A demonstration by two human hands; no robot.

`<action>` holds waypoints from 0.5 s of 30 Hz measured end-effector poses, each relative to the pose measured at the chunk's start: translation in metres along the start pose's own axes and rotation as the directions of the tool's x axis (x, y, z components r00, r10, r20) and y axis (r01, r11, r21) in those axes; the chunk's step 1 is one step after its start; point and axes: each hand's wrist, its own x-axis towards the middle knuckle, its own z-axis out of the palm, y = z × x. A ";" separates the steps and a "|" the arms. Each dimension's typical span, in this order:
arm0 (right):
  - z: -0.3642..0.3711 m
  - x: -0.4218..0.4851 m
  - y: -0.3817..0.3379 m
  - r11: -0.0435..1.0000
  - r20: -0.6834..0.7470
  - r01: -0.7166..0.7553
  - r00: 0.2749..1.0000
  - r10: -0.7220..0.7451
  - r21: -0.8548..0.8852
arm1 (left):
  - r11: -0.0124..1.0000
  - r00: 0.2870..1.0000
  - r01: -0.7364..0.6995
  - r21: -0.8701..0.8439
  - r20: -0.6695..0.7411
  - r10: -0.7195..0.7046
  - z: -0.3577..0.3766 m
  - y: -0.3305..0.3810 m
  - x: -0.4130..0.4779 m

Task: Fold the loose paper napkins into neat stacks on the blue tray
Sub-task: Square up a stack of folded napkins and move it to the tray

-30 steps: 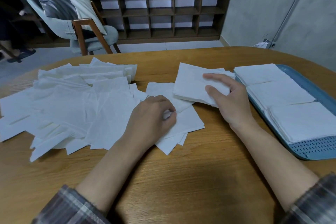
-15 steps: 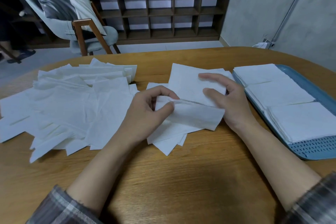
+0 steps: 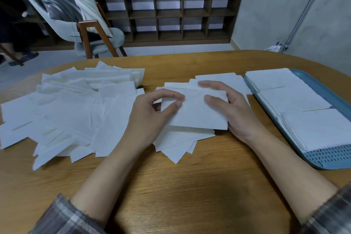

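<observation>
Two hands meet over one folded napkin point(image 3: 197, 114) at the middle of the wooden table point(image 3: 171, 186). The left hand point(image 3: 150, 116) pinches the napkin's left edge between thumb and forefinger, the other fingers curled beneath. The right hand point(image 3: 233, 114) holds the right side, its thumb lying on top of the sheet and its forefinger curved over the far edge. The napkin is raised a little, tilted toward the person, and hangs over a small heap of napkins point(image 3: 180, 142) that fan out at odd angles on the table below.

To the left, the loose napkins point(image 3: 76, 112) spread in a broad, untidy pile, many overlapping and some unfolded flat. To the right, near the right hand but apart from it, lies the blue tray point(image 3: 334, 159). Three stacks point(image 3: 296, 100) of folded napkins sit on it in a row, edge to edge, from the far end toward the near end, where a strip of the perforated floor shows bare.

Plaid sleeves point(image 3: 62, 218) cover both forearms near the elbows. Beyond the table stand a grey chair point(image 3: 98, 40) and a dark shelf unit point(image 3: 171, 11).
</observation>
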 end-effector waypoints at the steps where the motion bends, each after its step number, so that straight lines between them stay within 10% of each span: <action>1: 0.000 0.000 -0.002 0.999 0.017 -0.013 1.000 0.012 0.039 | 1.000 1.000 0.024 -0.018 -0.014 -0.024 0.000 -0.001 -0.001; 15: 0.006 -0.003 -0.008 0.984 0.013 0.028 1.000 -0.027 -0.174 | 0.997 0.995 0.054 0.051 -0.090 -0.049 0.003 -0.005 -0.001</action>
